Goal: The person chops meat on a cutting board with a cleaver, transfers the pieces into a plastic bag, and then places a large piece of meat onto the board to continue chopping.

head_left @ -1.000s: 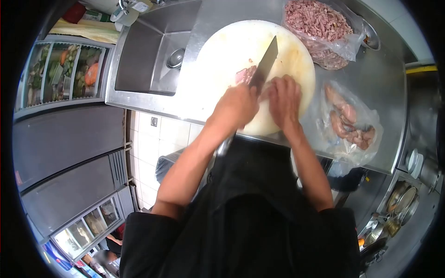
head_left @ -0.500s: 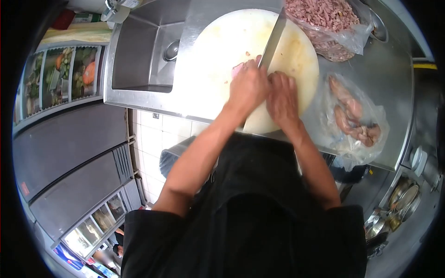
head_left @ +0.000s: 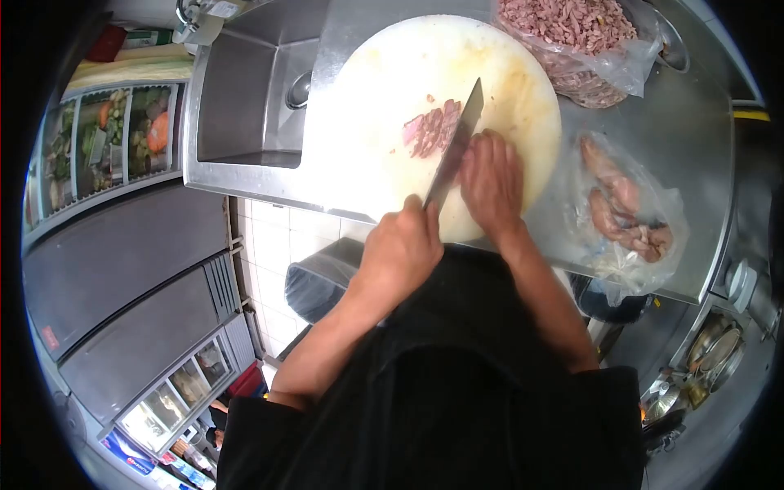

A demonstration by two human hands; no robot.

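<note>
My left hand (head_left: 400,249) is wrapped round the handle of a long knife (head_left: 457,143), whose blade points up and right over a round white cutting board (head_left: 392,73). Beside the blade, my right hand (head_left: 492,181) has its fingers bent together, pressing on a piece of pink meat mostly hidden under them. Sliced meat (head_left: 433,131) lies in a small pile on the board, left of the blade. A few small bits are scattered around it.
A bag of chopped meat (head_left: 567,33) stands behind the board at the right. Another plastic bag with larger meat pieces (head_left: 616,196) lies right of the board. A metal sink (head_left: 253,98) is at the left, and a bin (head_left: 322,282) stands below the counter.
My left hand has moved down and left, and the knife has come down with it. The sliced meat now shows more fully. My right hand has stayed nearly in place.
</note>
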